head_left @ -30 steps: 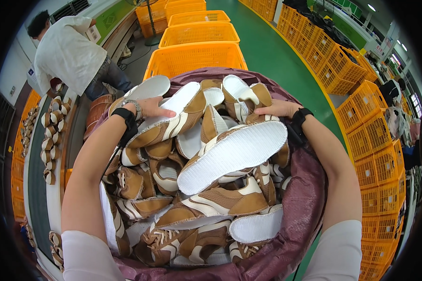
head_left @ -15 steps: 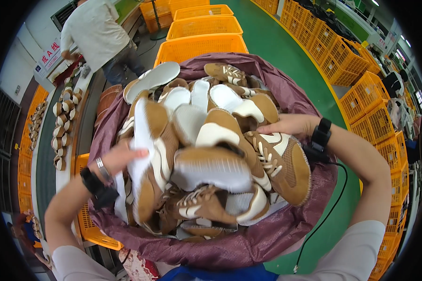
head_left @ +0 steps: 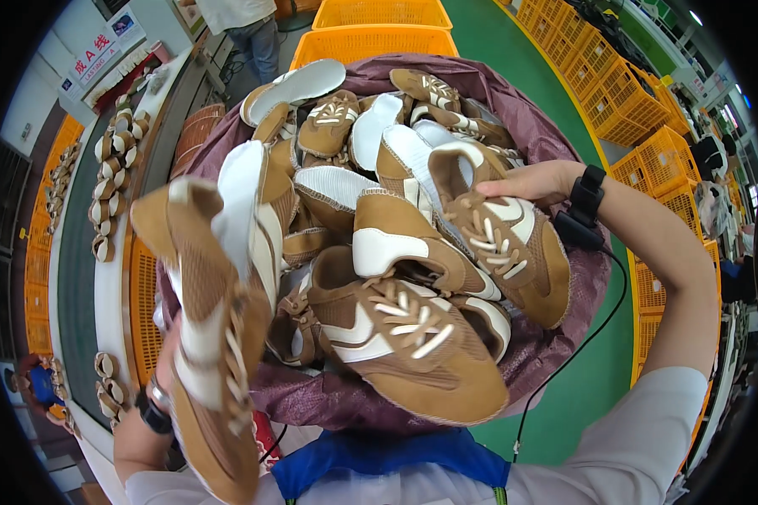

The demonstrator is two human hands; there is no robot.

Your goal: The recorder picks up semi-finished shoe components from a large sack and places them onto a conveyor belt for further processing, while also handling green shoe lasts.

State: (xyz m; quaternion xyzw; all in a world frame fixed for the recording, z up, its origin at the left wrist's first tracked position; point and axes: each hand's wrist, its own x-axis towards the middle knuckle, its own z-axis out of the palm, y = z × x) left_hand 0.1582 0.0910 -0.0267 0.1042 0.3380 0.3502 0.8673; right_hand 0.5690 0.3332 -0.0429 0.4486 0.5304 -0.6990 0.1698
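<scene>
A large purple woven sack in front of me is heaped with brown sneaker uppers that have cream laces and white bottoms. My left hand is at the sack's left, mostly hidden behind a sneaker upper that it holds upright, slightly blurred. On the right, my right hand grips another sneaker upper by its collar, thumb near the laces, toe pointing down toward me. Between my hands a further upper lies laces up on the near side of the pile.
Orange crates stand just beyond the sack. At left, a conveyor bench carries rows of small uppers, and a person stands farther up. Stacked orange crates line the green floor on the right. A black cable hangs from my right wrist.
My left hand has come back toward me with an upper raised in it. My right hand has pulled its upper up slightly. An upper near the front now lies laces up.
</scene>
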